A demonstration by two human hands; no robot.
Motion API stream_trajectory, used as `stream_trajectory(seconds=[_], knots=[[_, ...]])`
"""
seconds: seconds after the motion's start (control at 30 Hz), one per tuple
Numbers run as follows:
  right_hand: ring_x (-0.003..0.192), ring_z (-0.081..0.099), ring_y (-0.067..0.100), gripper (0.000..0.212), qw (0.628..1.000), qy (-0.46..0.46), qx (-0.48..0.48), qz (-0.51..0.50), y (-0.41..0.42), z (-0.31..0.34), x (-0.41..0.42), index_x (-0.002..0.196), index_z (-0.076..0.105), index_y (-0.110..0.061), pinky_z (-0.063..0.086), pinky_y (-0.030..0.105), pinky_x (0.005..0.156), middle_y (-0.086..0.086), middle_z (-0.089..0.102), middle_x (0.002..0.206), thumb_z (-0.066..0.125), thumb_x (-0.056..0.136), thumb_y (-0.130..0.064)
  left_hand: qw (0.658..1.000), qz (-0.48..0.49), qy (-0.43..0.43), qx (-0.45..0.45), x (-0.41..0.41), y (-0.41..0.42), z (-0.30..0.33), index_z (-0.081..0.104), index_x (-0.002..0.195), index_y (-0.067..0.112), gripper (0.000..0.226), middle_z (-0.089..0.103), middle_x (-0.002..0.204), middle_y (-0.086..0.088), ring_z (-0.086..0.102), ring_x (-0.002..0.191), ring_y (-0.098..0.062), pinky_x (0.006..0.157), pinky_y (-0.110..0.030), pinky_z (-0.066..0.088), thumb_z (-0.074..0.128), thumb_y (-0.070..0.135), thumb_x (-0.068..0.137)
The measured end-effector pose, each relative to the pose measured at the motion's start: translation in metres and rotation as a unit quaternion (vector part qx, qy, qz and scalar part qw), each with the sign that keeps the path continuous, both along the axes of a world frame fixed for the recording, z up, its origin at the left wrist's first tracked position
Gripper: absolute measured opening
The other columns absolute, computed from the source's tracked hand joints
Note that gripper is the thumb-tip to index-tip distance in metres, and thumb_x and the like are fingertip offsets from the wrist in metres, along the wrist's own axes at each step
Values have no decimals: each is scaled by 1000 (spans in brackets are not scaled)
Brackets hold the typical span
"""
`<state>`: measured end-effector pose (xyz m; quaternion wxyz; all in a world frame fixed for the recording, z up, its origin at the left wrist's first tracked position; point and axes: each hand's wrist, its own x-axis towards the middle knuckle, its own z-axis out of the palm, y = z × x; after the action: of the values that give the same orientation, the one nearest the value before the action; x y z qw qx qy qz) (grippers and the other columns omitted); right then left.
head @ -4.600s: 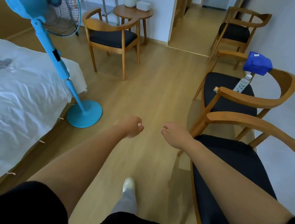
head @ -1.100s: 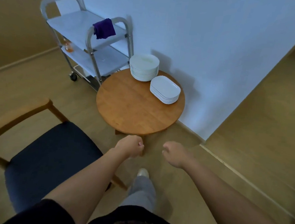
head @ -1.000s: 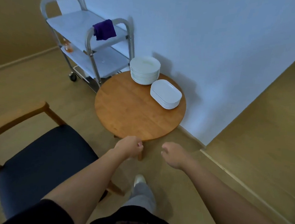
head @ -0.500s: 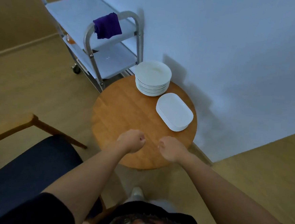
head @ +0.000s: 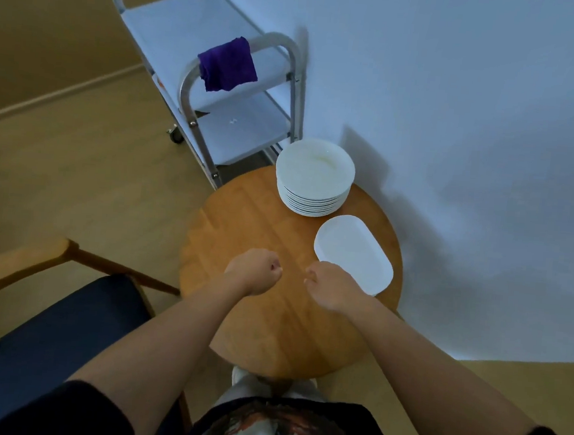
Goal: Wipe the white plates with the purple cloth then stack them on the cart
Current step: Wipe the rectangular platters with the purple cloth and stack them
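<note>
Both fists, left hand [head: 253,272] and right hand [head: 333,287], hover curled and empty over the round wooden table [head: 244,221], whose stacked white ceramic plates [head: 314,176] look heavy, slippery, best gripped by rims, while the soft purple cloth [head: 228,63] drapes the steel cart [head: 190,27].

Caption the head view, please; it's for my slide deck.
Both fists over a round table holding white plates; purple cloth on cart.

No readable text, label or number shows anywhere, though the shirt's print is perhaps too blurred.
</note>
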<state>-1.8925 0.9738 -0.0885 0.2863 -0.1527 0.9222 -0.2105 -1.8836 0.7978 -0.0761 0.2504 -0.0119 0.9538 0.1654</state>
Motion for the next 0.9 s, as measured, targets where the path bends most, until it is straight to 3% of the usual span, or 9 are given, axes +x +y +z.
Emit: stream_trajectory(seconds=[0.27, 0.37, 0.53, 0.63, 0.67, 0.77, 0.83, 0.9], knots=[[122, 50, 22, 36, 999, -21, -5, -36, -26, 0, -37, 132, 48, -16, 37, 27, 100, 3, 52, 135, 42, 99, -30, 1000, -19, -1, 20, -46, -26, -1, 65, 101, 13, 27, 65, 99, -5, 59, 89, -23, 75, -35, 48, 44, 28, 94], [121, 50, 23, 35, 998, -15, -16, -64, -49, 5, -62, 130, 50, -13, 37, 27, 100, 5, 53, 133, 42, 100, -27, 999, -36, 3, 32, -71, -49, -1, 63, 87, 14, 23, 61, 86, -4, 56, 78, -21, 69, -34, 47, 44, 26, 93], [106, 56, 21, 26, 993, -13, -25, -115, -113, 8, -111, 114, 57, -9, 40, 25, 86, 6, 60, 115, 42, 99, -23, 997, -68, 5, 38, -133, -116, -5, 60, 83, 12, 22, 60, 85, -8, 50, 73, -20, 69, -36, 47, 42, 22, 92], [83, 55, 16, 22, 991, -12, -36, -130, -164, 9, -143, 82, 54, -15, 41, 27, 77, 0, 56, 83, 41, 99, -20, 996, -76, 24, 46, -175, -164, 3, 57, 84, 16, 21, 57, 83, -4, 48, 72, -17, 66, -30, 42, 40, 23, 93], [84, 55, 13, 20, 990, -20, -46, -135, -180, 10, -153, 84, 54, -17, 40, 26, 78, -3, 55, 84, 41, 99, -21, 996, -71, 34, 52, -189, -179, 7, 62, 90, 15, 23, 59, 85, -3, 52, 75, -16, 67, -29, 43, 41, 25, 94], [103, 55, 16, 27, 989, -23, -63, -135, -221, 20, -181, 117, 57, -9, 37, 23, 83, 5, 60, 113, 41, 99, -22, 996, -43, 51, 65, -225, -215, 17, 64, 100, 14, 25, 62, 90, 0, 58, 82, -17, 68, -30, 47, 43, 26, 93], [105, 57, 20, 30, 988, -15, -67, -140, -241, 25, -200, 118, 56, -4, 40, 23, 81, 9, 61, 115, 41, 99, -21, 995, -10, 58, 81, -248, -233, 22, 64, 101, 11, 26, 63, 90, -3, 59, 83, -20, 72, -34, 49, 45, 25, 92], [100, 58, 19, 24, 987, -9, -65, -147, -256, 28, -218, 107, 58, -6, 39, 20, 75, 7, 62, 105, 41, 99, -20, 992, 38, 64, 99, -271, -247, 25, 61, 111, 11, 27, 64, 101, -7, 60, 91, -23, 79, -35, 49, 48, 25, 92]])
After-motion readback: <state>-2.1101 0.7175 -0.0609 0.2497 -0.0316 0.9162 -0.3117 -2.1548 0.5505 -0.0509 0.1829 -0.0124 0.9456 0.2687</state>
